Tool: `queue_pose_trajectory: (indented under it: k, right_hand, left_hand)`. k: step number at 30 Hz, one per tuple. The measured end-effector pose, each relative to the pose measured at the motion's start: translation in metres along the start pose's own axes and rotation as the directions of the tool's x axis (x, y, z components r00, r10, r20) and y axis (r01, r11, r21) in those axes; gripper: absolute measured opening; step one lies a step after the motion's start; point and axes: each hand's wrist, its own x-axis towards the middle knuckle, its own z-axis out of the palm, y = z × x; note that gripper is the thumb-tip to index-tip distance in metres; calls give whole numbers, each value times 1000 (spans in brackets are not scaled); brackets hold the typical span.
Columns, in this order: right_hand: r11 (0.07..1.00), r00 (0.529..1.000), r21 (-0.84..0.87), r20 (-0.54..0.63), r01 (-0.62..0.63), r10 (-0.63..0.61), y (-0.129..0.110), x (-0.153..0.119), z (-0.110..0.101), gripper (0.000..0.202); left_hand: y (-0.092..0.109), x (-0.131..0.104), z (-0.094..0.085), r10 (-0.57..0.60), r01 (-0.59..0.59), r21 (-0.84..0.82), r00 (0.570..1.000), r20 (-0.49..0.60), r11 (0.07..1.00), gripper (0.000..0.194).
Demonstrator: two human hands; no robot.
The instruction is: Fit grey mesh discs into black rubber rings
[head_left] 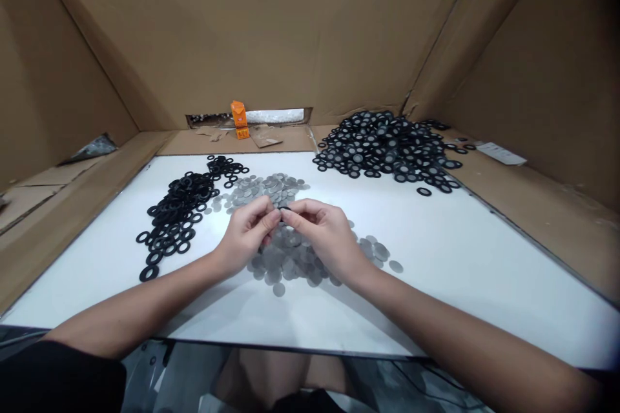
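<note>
a small black ring [284, 209] is pinched between the fingertips of the left hand [247, 235] and the right hand [323, 235], which are brought together above the middle of a white board [460, 251]; both sets of fingers are closed on the ring, though whether a grey disc is held with it cannot be told. directly under the hands a loose heap of grey mesh discs [295, 258] is spread on the board, and a second patch of the same discs [264, 188] lies just beyond the hands. to the left of the hands a pile of plain black rings [177, 213] is scattered, some of them lying singly at its near edge. at the far right of the board, well apart from the hands, a larger pile of black rings fitted with grey centres [387, 148] is seen. the board is enclosed by cardboard walls [271, 26], and a small orange box [239, 117] stands at a gap in the back wall. a white card [501, 153] lies on the cardboard at the right.
</note>
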Motion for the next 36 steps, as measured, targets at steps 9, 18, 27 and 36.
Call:
queue_pose_trajectory:
  k: [9,18,27,36]
  right_hand:
    - [991,997,-133,64,-34,42,-3,1,-8,23]
    - [975,991,-219,116,-45,72,-2,3,-11,14]
    - [990,999,-133,32,-39,43,-15,-2,-1,13]
    - [989,982,-35,121,-144,148,-18,-1,-9,16]
  left_hand:
    - [5,8,-2,117,-113,314,993,8,943,35]
    - [8,17,-16,206,-325,484,937,282,813,32]
    - [14,5,-1,389,-345,556,920,41,756,34]
    - [7,11,0,-107,129,-103,975,193,986,43]
